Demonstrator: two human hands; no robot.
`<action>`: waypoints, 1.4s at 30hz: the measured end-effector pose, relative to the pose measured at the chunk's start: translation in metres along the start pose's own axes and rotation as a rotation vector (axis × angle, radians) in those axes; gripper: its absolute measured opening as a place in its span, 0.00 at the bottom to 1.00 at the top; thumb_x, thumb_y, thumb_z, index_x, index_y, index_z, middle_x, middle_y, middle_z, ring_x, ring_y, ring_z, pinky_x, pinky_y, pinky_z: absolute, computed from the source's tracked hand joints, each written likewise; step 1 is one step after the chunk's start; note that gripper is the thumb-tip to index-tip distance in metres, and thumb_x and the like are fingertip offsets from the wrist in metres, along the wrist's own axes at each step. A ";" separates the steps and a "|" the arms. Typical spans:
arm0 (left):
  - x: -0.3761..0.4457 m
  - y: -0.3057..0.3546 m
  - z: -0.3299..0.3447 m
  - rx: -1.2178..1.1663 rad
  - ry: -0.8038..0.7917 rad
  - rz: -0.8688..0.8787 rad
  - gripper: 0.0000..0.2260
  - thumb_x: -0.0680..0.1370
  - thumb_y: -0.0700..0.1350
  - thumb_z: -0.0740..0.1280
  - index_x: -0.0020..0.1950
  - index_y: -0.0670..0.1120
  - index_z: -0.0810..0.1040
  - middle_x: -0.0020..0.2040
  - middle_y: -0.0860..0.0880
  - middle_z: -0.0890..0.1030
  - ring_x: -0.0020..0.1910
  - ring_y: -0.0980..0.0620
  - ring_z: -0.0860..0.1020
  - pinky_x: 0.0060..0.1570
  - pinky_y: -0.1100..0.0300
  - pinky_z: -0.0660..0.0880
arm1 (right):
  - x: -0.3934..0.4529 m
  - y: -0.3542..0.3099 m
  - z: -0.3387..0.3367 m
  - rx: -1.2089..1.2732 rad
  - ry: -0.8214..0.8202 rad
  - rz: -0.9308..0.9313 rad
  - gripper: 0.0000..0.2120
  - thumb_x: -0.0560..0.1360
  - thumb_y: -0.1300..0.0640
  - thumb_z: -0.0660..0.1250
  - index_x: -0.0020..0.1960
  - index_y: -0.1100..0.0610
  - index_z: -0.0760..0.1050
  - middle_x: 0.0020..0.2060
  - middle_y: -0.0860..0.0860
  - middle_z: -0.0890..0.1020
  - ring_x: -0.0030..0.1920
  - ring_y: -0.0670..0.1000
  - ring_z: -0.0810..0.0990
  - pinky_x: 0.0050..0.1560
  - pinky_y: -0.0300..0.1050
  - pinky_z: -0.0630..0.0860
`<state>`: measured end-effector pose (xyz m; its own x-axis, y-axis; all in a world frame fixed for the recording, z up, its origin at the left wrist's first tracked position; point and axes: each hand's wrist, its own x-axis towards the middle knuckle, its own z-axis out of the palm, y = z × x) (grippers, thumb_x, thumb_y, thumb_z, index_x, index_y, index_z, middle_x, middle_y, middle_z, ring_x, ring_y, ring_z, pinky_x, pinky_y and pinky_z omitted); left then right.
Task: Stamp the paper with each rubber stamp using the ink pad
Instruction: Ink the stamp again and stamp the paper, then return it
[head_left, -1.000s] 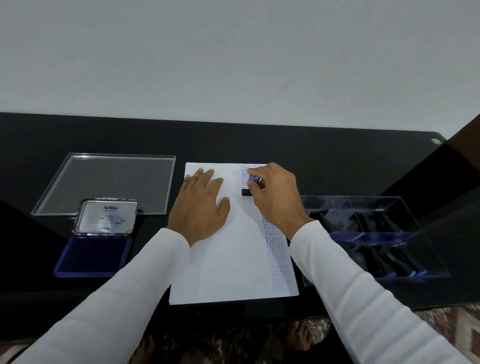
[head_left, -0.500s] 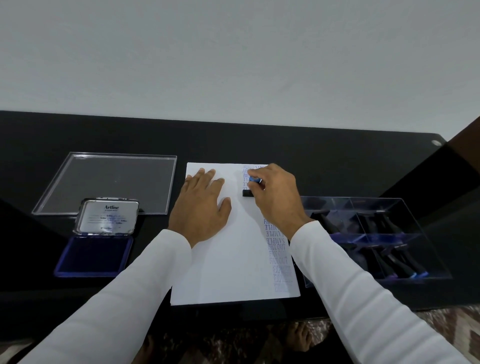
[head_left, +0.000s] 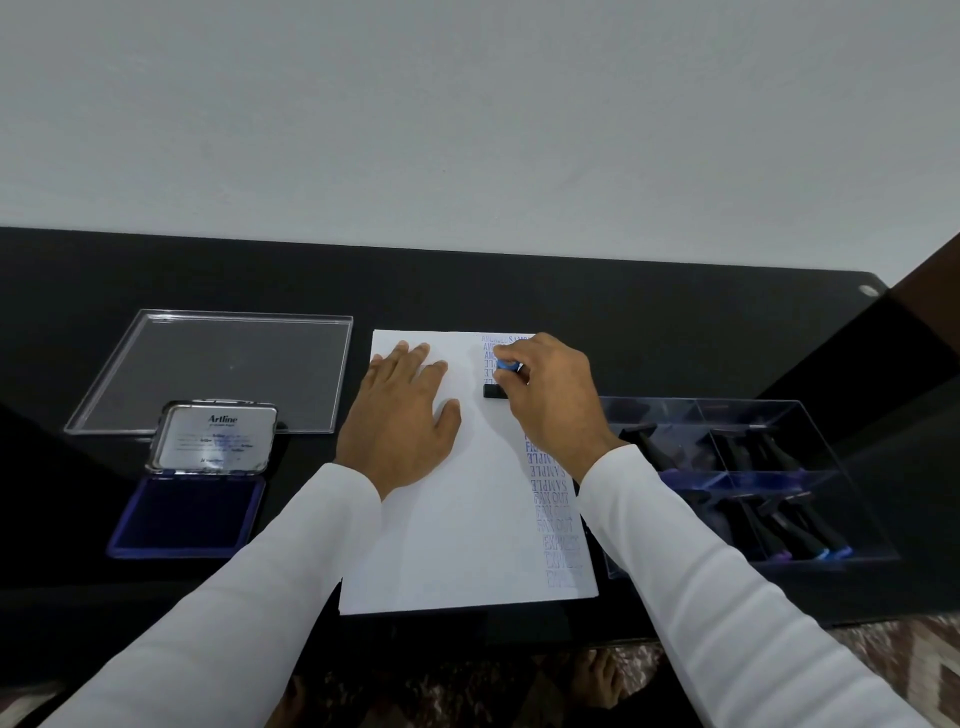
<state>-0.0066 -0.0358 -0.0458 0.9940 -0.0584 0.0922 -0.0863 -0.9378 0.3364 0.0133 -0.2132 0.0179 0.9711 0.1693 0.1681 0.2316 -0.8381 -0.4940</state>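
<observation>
Stamping in progress, with the paper (head_left: 457, 519) as landmark. The sheet lies flat on the black table (head_left: 519, 291). The left hand (head_left: 400, 415) rests on the paper's upper left part, fingers straight and spread, pinning it. The right hand (head_left: 545, 395) pinches a rubber stamp (head_left: 497, 387) by its blue-capped handle, the black base set down on the paper's upper middle, just below a short column of blue impressions; a longer column runs down the paper's right edge. The open ink pad (head_left: 187, 514), lid raised, sits left of the paper, with a clear flat lid (head_left: 218, 369) beyond it. A clear compartment box (head_left: 753, 478) holding more stamps stands right of the paper. Handling, as judged: the stamp appears small, light and rigid, best held at the narrow handle so pressure falls squarely on the base; the paper is thin and likely to slide on the glossy table, so it needs the flat hand.
</observation>
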 end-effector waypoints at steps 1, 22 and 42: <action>0.000 0.000 0.000 -0.001 0.008 0.005 0.27 0.83 0.60 0.54 0.79 0.50 0.64 0.82 0.48 0.58 0.82 0.47 0.52 0.79 0.50 0.46 | 0.000 0.000 0.000 0.002 -0.003 0.005 0.13 0.79 0.57 0.68 0.62 0.57 0.80 0.59 0.53 0.81 0.57 0.51 0.80 0.62 0.39 0.72; -0.002 0.001 -0.001 -0.022 0.033 0.009 0.25 0.83 0.57 0.57 0.79 0.49 0.66 0.81 0.48 0.60 0.82 0.47 0.53 0.79 0.51 0.46 | 0.003 0.003 0.001 -0.001 -0.008 0.019 0.13 0.78 0.55 0.69 0.62 0.55 0.81 0.60 0.52 0.81 0.55 0.51 0.81 0.62 0.45 0.77; -0.001 0.000 -0.001 -0.021 0.022 0.011 0.27 0.82 0.60 0.54 0.78 0.49 0.66 0.81 0.47 0.61 0.81 0.46 0.54 0.80 0.48 0.49 | 0.003 0.004 0.004 0.029 0.012 0.026 0.13 0.78 0.54 0.70 0.61 0.54 0.81 0.59 0.51 0.81 0.52 0.51 0.82 0.61 0.46 0.78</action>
<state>-0.0079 -0.0357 -0.0451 0.9913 -0.0606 0.1164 -0.0985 -0.9297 0.3550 0.0172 -0.2140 0.0127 0.9762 0.1407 0.1651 0.2076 -0.8267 -0.5229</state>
